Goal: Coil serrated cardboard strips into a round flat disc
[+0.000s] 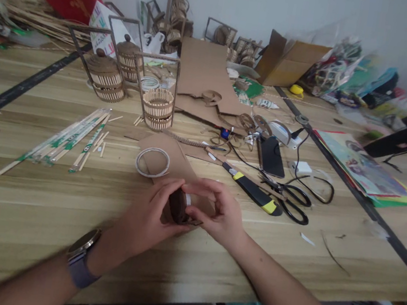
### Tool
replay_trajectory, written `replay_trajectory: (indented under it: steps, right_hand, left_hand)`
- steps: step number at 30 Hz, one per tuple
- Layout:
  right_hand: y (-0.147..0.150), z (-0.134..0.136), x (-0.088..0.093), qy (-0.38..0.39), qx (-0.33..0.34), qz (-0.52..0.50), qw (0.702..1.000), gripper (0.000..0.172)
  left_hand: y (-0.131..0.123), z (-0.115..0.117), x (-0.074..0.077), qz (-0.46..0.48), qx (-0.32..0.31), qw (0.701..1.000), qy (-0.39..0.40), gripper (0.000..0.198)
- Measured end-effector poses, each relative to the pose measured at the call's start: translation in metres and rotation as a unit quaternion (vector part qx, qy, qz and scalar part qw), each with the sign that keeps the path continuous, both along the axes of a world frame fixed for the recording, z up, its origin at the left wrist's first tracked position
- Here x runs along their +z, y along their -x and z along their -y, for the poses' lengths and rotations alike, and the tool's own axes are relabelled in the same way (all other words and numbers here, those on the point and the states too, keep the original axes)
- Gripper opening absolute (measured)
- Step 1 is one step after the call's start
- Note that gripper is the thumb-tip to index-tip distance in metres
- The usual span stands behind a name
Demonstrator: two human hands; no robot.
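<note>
Between my hands, just above the front of the table, is a small round brown piece (177, 206), like a coiled cardboard lid, with a white strip along its right edge. My left hand (148, 210), with a watch on its wrist, curls around its left side. Fingers and thumb of my right hand (220, 210) pinch it from the right. Part of the piece is hidden by my fingers. A white tape roll (152, 162) lies beyond my left hand, on a flat cardboard piece (164, 149). Past that stands a small stick basket (157, 109) with a tall brown handle.
Bundles of wrapped chopsticks (73, 136) lie at left. Right of my hands are a utility knife (254, 192), black scissors (291, 200), a phone (271, 155) and cables. Lidded baskets (106, 78), a large cardboard sheet (202, 69) and an open box (290, 61) stand farther back.
</note>
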State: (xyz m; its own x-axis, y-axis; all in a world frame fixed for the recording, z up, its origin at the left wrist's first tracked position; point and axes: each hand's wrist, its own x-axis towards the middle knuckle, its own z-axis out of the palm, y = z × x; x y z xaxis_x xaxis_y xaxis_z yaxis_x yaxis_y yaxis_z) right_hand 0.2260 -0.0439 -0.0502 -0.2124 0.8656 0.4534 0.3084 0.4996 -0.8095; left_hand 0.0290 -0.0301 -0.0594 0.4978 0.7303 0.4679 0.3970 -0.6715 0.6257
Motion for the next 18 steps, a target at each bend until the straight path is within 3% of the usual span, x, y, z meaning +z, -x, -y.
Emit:
replay_trajectory:
  steps: [5,9,15,18]
  right_hand:
    - [-0.007,-0.006,0.005,-0.006,-0.007,-0.036,0.999,0.034]
    - [-0.008,-0.005,0.014,0.096,-0.071,-0.111,0.987,0.032]
    - [0.001,-0.001,0.021,0.224,0.02,-0.172,0.959,0.032]
    - [0.002,-0.002,0.02,0.254,0.019,-0.197,0.947,0.033]
  left_hand:
    - [0.003,-0.002,0.002,-0.039,-0.018,0.998,-0.05,0.065]
    - [0.006,-0.005,0.0,-0.075,0.013,0.994,-0.076,0.056]
    - [0.006,-0.006,-0.002,-0.113,0.066,0.984,-0.124,0.048]
    - [0.006,-0.006,-0.001,-0.132,0.076,0.979,-0.137,0.047]
